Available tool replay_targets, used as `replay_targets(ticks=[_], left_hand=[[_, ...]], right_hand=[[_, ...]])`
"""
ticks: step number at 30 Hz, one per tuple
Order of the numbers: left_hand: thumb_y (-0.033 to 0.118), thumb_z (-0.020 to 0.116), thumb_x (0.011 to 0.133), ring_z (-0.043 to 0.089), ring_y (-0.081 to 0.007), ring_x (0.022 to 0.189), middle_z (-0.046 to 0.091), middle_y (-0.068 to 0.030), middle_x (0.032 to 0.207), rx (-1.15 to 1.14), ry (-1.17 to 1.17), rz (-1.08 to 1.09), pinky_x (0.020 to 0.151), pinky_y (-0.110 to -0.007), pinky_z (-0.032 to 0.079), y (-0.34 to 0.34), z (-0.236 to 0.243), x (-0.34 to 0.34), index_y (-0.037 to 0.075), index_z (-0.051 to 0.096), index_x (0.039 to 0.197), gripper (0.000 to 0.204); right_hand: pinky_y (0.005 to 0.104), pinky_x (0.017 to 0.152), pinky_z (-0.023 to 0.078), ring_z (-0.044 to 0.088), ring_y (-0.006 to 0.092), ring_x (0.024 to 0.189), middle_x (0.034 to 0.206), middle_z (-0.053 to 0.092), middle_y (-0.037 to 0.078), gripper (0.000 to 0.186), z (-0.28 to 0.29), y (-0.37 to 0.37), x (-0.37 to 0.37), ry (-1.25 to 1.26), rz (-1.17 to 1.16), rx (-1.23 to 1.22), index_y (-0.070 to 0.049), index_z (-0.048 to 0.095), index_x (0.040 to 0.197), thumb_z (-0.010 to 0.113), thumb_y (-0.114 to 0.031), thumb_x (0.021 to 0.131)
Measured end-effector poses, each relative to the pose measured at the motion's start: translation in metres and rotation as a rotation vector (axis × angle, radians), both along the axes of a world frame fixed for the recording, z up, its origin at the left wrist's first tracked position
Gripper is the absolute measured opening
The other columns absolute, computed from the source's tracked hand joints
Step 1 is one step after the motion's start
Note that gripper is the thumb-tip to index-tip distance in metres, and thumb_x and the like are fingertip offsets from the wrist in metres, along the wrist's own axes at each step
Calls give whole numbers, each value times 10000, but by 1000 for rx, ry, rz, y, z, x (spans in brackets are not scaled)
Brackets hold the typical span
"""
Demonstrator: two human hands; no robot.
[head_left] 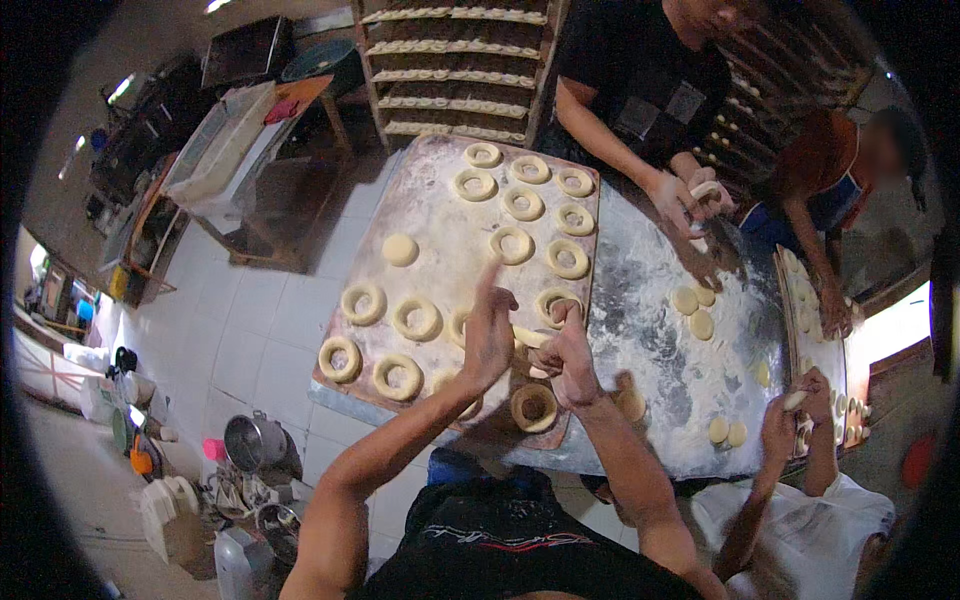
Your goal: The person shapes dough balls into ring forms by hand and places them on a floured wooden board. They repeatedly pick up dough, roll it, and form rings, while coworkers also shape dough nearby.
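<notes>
Above the near part of a floured wooden board [445, 215], a piece of pale dough [530, 338] stretches between my two hands; its full shape is hidden by my fingers. My right hand [568, 362] is closed around one end, thumb up. My left hand [488, 335] grips the other end, with its upper fingers partly smeared by motion. Several dough rings lie on the board, among them a ring [416, 318] left of my hands and a ring [535, 408] just below them. One round dough piece without a hole [400, 250] sits on the board's left side.
Right of the board, a floured dark tabletop [640, 330] bears flat dough rounds [700, 323]. Across it a person's hands [690, 200] shape dough; at right another person's hands [797, 405] hold dough. A rack [450, 90] of filled trays stands behind. Pots [255, 440] are at lower left.
</notes>
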State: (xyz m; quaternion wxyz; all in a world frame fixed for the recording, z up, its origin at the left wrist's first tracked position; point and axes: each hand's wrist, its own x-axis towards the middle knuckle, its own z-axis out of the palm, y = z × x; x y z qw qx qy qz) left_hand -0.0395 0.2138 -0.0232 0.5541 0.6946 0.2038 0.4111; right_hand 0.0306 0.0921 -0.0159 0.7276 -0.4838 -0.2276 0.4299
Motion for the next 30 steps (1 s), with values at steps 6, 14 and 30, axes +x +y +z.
replay_targets(ticks=[6, 14, 30], left_hand=[[31, 539, 847, 572, -318, 749, 575, -135, 901, 513, 144, -322, 653, -383, 477, 40, -1, -2, 82, 479, 1271, 432], [55, 533, 921, 588, -193, 680, 534, -84, 799, 683, 22, -236, 573, -370, 470, 57, 3, 11, 127, 488, 1341, 429], [257, 686, 800, 641, -309, 829, 597, -152, 892, 571, 553, -310, 718, -394, 505, 129, -63, 49, 111, 681, 1023, 267]], right_hand=[[266, 760, 409, 438, 114, 851, 936, 381, 16, 370, -2, 39, -2, -153, -61, 22, -105, 341, 1064, 504, -395, 902], [258, 545, 401, 422, 105, 721, 843, 382, 26, 201, -9, 72, 3, -410, -245, -51, -100, 328, 1052, 419, -195, 900], [346, 749, 518, 623, 163, 795, 927, 617, 108, 372, -38, -19, 55, -552, -787, -332, -54, 355, 1331, 430, -52, 967]])
